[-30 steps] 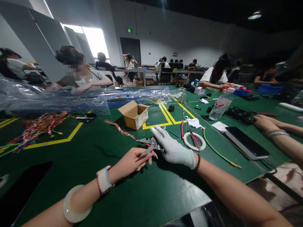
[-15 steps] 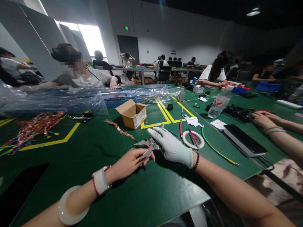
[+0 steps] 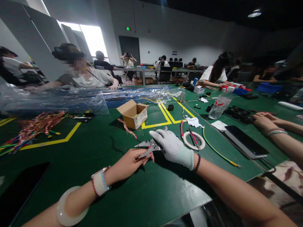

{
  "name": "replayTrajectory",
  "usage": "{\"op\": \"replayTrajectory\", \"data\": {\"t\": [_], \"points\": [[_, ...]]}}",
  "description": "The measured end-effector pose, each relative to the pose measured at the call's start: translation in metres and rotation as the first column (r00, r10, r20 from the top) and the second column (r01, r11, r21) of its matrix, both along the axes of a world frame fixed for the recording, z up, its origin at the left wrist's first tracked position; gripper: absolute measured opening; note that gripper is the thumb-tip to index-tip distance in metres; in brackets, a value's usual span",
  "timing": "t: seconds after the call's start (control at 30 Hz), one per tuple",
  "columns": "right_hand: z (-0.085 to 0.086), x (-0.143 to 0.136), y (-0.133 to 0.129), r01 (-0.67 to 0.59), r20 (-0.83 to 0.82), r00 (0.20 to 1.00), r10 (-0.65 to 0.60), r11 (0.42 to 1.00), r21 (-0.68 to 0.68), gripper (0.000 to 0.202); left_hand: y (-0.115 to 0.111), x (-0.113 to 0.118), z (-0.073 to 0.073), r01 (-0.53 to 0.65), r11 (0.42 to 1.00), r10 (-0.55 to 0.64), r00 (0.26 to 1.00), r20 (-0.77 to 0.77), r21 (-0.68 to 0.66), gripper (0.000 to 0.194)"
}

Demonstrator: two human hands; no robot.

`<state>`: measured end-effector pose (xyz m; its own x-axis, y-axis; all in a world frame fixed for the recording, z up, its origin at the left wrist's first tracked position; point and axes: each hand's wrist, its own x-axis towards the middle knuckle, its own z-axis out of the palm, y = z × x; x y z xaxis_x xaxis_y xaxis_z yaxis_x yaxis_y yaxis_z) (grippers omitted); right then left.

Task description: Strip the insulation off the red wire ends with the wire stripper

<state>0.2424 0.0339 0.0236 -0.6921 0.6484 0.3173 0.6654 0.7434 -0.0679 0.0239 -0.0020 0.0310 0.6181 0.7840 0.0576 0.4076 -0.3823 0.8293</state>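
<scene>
My right hand, in a pale glove, is closed around a pair of wire strippers. Their metal jaws stand apart and point left, over the fingers of my left hand. That bare hand is closed on a wire with frayed copper strands, which stretch away toward the box. The strippers and fingers partly hide where the wire is gripped. Just beyond, an open cardboard box stands on the green table.
Left lies a pile of copper-stranded wires. To the right are a white ring, a yellow-green wire, a black phone-like slab and a tilted plastic bottle. A co-worker's hands rest farther right; plastic sheeting spans the back.
The copper strands have swung right, their far end now close to the cardboard box. Both my hands and the wire strippers stay nearly in place; the view has shifted slightly.
</scene>
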Motion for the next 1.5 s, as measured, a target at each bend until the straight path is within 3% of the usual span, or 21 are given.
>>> {"op": "replayTrajectory", "data": {"t": [0.37,0.6,0.73,0.93,1.1,1.17,1.5], "points": [[0.008,-0.001,-0.001,0.065,0.104,0.992,-0.073,0.995,0.074,0.043,-0.003,-0.001,0.000,-0.078,0.993,0.083,0.995,-0.050,0.089,0.028],[0.008,-0.001,-0.001,0.161,0.086,0.983,-0.165,0.986,0.053,0.039,-0.001,-0.002,-0.004,-0.098,0.990,0.104,0.993,-0.062,0.098,0.027],[0.008,0.001,-0.002,0.207,0.027,0.978,-0.208,0.978,0.029,0.045,0.003,0.000,0.001,-0.091,0.992,0.095,0.995,-0.041,0.087,0.029],[0.006,0.007,0.001,0.238,-0.099,0.966,-0.239,0.971,-0.021,0.043,0.004,0.000,0.006,-0.212,0.971,0.215,0.976,-0.023,0.112,0.027],[0.010,0.026,0.014,0.437,-0.287,0.865,-0.411,0.899,0.031,0.042,0.000,-0.002,0.003,-0.209,0.978,0.210,0.978,-0.011,0.023,0.025],[0.011,0.034,0.020,0.470,-0.308,0.850,-0.427,0.879,0.078,0.043,0.000,-0.002,0.003,-0.232,0.973,0.232,0.973,-0.002,0.013,0.026],[0.005,0.034,0.027,0.249,-0.283,0.937,-0.205,0.960,0.128,0.065,0.003,-0.003,0.006,-0.251,0.959,0.256,0.966,-0.024,0.129,0.030]]}}
